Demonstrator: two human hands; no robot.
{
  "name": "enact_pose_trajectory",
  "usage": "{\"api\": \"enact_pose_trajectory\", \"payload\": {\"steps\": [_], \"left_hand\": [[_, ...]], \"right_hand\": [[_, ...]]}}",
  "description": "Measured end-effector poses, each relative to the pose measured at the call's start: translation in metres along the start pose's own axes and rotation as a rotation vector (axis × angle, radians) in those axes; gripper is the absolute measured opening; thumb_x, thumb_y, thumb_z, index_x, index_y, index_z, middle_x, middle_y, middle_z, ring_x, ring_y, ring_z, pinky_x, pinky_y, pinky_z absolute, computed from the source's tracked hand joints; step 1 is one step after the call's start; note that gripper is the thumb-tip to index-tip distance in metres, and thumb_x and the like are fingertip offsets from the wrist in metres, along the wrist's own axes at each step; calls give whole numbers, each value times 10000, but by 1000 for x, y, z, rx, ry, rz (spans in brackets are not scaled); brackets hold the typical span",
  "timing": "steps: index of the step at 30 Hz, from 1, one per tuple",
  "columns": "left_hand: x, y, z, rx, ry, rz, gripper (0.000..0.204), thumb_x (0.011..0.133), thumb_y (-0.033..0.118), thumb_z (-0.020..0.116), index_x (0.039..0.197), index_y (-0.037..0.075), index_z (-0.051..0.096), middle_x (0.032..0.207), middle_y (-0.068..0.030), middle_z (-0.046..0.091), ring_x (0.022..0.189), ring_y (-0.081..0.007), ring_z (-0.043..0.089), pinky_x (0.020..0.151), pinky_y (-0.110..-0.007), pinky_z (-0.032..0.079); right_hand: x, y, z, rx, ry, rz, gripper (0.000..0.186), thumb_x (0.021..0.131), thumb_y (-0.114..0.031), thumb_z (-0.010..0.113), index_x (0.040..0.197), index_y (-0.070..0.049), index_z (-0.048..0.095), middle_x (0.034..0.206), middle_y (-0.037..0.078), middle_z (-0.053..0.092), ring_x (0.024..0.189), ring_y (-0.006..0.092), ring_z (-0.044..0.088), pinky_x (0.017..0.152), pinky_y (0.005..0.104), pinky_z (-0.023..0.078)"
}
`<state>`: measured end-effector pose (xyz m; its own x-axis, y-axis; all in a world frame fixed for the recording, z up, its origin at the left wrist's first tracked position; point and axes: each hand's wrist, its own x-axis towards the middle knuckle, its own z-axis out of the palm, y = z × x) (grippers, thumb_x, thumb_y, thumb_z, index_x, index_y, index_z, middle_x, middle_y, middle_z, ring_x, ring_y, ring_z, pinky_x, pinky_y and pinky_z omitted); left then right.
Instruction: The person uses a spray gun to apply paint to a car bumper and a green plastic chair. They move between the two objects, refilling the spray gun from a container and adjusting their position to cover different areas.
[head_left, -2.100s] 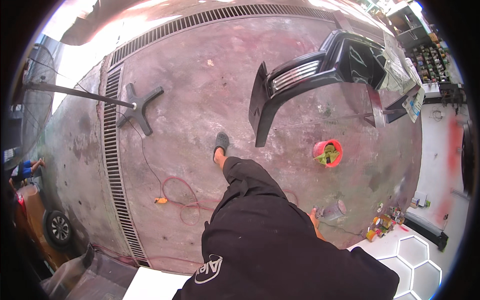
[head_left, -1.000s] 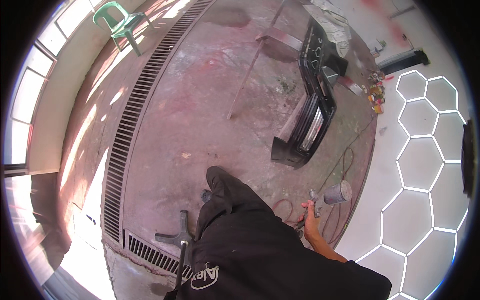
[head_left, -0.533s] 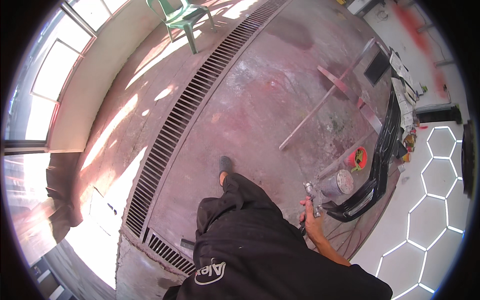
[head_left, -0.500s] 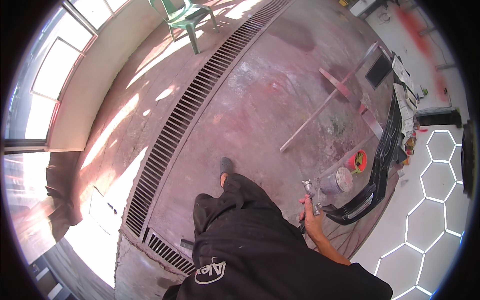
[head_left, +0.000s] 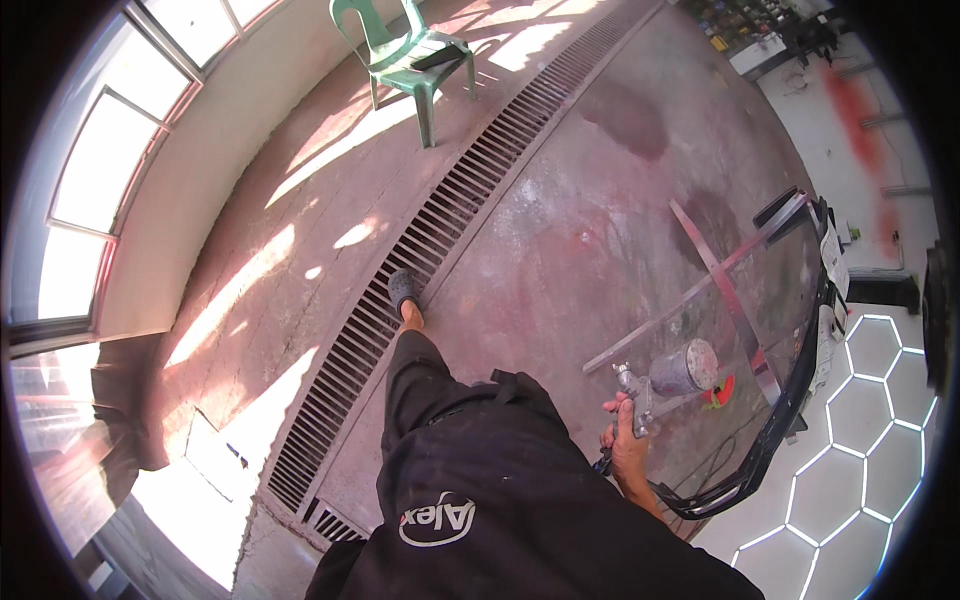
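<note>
My right hand (head_left: 626, 446) is wrapped round the handle of a metal spray gun (head_left: 636, 398). A round, paint-spotted cup (head_left: 684, 369) sits on the gun's right side and moves with it. The gun is held in the air to the right of my body. Beyond it a long black car bumper (head_left: 770, 462) curves along the right, apart from the gun. My left hand is out of view; only a dark sleeve shows at the lower left.
A crossed stand of metal bars (head_left: 722, 272) stands beside the bumper. An orange-red bucket (head_left: 727, 390) is partly hidden behind the cup. A long floor grate (head_left: 440, 223) runs under my clog (head_left: 402, 286). A green plastic chair (head_left: 405, 65) stands near the windowed wall.
My foot has stepped forward and left onto the grate. The bumper, stand and chair have shifted in view as I moved. My right hand keeps its hold on the spray gun.
</note>
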<state>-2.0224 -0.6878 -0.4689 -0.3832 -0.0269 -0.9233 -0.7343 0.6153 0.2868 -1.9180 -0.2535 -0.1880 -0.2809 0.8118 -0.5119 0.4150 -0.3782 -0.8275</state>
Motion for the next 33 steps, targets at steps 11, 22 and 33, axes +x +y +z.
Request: {"api": "enact_pose_trajectory", "payload": {"steps": [11,22,33], "left_hand": [[144,350,-149,135,44,214,589,994,471,610,1415,60,626,1358,-185,689,1230,-361,660,1038,-485,512],[219,584,-131,143,65,318,587,994,475,604,1408,59,630,1358,-193,689,1248,-372,654,1049,-493,509],[205,621,-151,299,-1,-93,586,994,479,598,1400,58,634,1357,-200,688,1266,-382,649,1061,-501,505]], "right_hand": [[99,-163,215,104,81,-73,513,1090,-482,568,1306,-17,602,1013,83,654,490,60,439,471,272,384],[311,-315,360,134,4,-219,511,1095,-530,523,1250,-49,601,953,46,605,485,55,381,462,254,351],[560,-471,423,-126,-150,-367,500,1064,-503,614,1140,-12,675,956,64,670,529,49,451,496,242,362]]}}
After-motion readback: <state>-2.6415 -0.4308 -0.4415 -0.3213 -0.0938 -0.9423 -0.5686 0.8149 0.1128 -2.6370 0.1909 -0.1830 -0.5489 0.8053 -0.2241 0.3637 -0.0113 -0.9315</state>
